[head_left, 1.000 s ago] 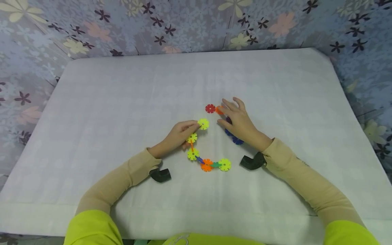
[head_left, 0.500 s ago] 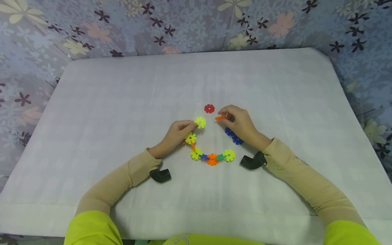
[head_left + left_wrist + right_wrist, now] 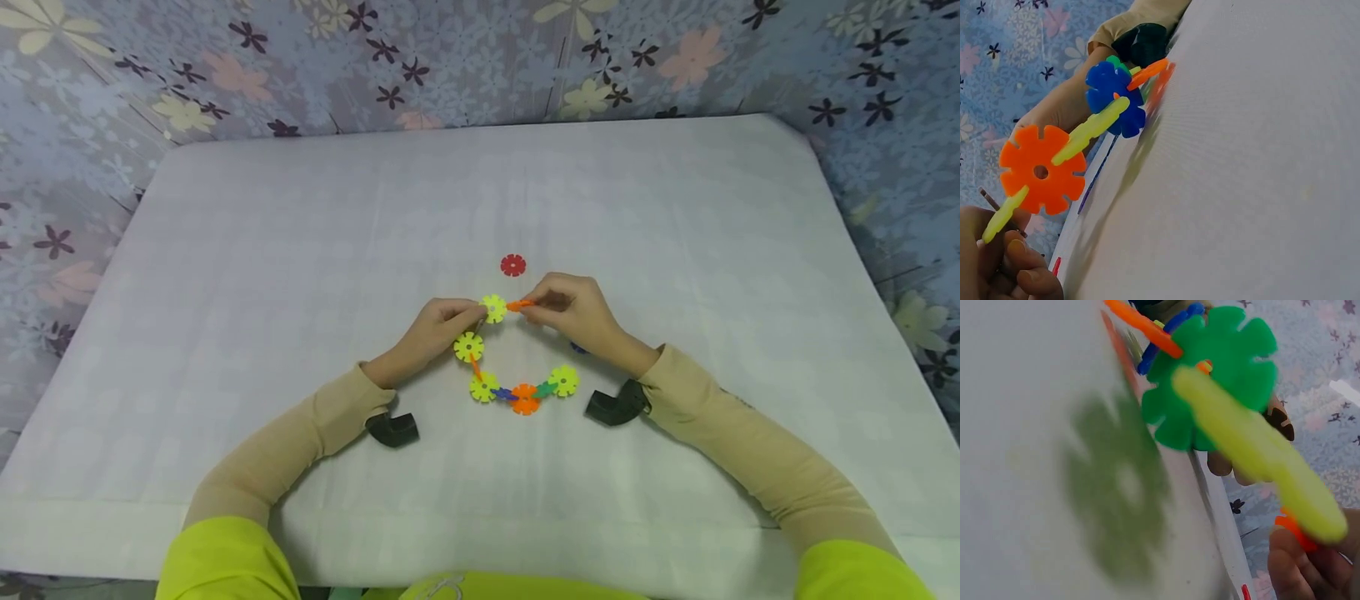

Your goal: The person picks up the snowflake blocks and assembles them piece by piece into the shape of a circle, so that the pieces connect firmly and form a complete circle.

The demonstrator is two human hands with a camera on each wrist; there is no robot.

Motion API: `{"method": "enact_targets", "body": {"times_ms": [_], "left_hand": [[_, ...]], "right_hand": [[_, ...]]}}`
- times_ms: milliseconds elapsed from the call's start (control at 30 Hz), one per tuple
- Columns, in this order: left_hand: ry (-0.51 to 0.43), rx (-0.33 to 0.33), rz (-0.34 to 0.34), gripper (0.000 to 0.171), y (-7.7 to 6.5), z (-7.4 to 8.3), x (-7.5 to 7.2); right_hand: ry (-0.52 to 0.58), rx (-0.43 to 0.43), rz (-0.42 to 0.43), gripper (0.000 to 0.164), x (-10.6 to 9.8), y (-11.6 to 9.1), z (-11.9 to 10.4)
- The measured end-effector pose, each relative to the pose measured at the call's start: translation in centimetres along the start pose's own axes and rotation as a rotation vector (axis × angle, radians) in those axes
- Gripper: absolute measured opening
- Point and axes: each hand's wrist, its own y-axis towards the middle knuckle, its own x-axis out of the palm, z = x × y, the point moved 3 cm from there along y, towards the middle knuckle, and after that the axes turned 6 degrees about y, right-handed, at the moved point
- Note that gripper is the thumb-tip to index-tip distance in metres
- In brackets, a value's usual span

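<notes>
A chain of notched plastic discs, the interlocking snowflake kind, hangs in a curve from my left hand. My left thumb and fingers pinch its upper end by the top yellow disc. Further along come another yellow disc, an orange disc, a blue disc and a green disc, ending in a yellow disc. My right hand pinches a loose orange disc, seen edge-on, its tip right at the top yellow disc.
A red disc lies on the white-covered table beyond the hands. Part of a blue disc shows below my right hand, the rest hidden. Dark curved pieces stick out at both wrists. Flower-patterned cloth borders the table.
My right hand has picked up the orange disc from beside the red one and brought it left and nearer, to the top yellow disc. The chain's free end has swung slightly away from me.
</notes>
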Motion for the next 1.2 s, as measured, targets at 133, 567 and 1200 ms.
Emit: {"method": "enact_targets", "body": {"times_ms": [133,567,1200], "left_hand": [[-0.001,-0.007,-0.028,0.026,0.0,0.0,0.0],[-0.015,-0.063,-0.141,0.028,0.1,-0.6,0.3],[-0.031,-0.072,-0.205,0.023,0.1,-0.2,0.6]], "right_hand": [[0.053,-0.018,-0.01,0.012,0.0,-0.1,0.2],[0.142,-0.091,-0.036,0.019,0.4,-0.5,-0.4],[0.114,-0.102,-0.134,0.022,1.9,-0.4,0.0]]}}
